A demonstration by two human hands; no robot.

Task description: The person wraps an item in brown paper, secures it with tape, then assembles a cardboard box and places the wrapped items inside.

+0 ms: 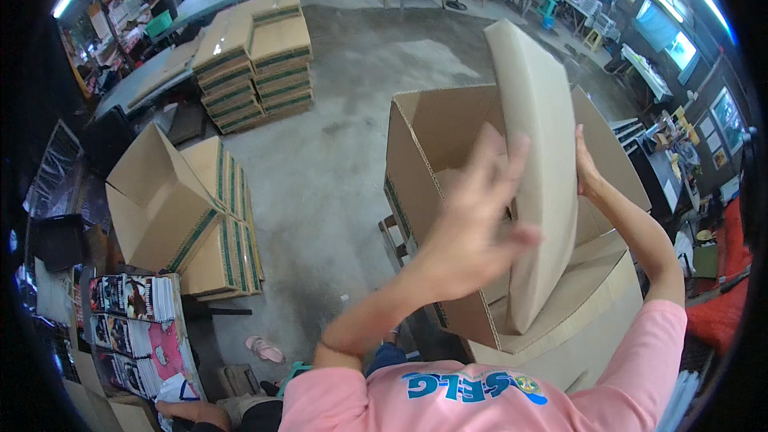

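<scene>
A long package wrapped in brown paper [540, 168] stands on edge, tilted, with its lower end inside an open cardboard box [416, 152]. My right hand [586, 164] presses against the package's right side and steadies it; part of its fingers is hidden behind the wrapping. On the other side, my left hand [476, 224] is smeared by motion, its fingers spread beside the package's left face. Whether the left fingers touch the paper I cannot tell. The box's flaps are up around the rim, and its near flap folds outward toward me.
Stacked flat-lying cartons [256, 64] stand at the far left. Another open box [164, 200] leans by more cartons [220, 256]. Bundles of printed booklets [132, 320] fill a rack at lower left, near a pink slipper [264, 349]. A seated person's arm shows beside it. Worktables line the back.
</scene>
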